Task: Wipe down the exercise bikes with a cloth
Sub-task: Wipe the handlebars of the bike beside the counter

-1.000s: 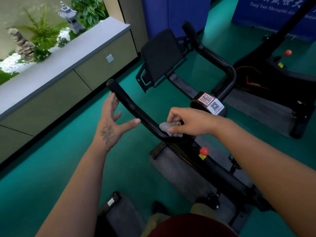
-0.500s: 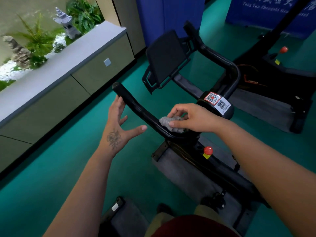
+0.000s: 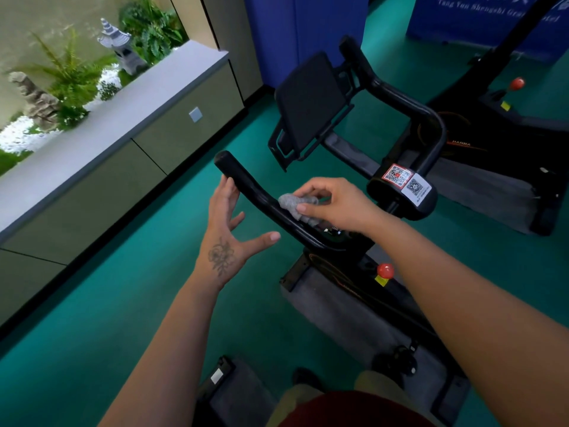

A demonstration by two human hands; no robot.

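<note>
A small crumpled grey cloth [image 3: 296,208] lies bunched on the left handlebar of the nearer black exercise bike [image 3: 400,195], whose dark screen tilts up above a stem bearing QR stickers, while a second black exercise bike [image 3: 498,118] stands on the green floor beyond.

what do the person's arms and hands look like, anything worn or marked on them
Both forearms are bare, with no sleeves, gloves, watch or rings in view. The left hand has a dark line tattoo of a flower with leaves on its back, running toward the wrist. The right hand shows no markings. Fingernails look short and unpainted.
</note>
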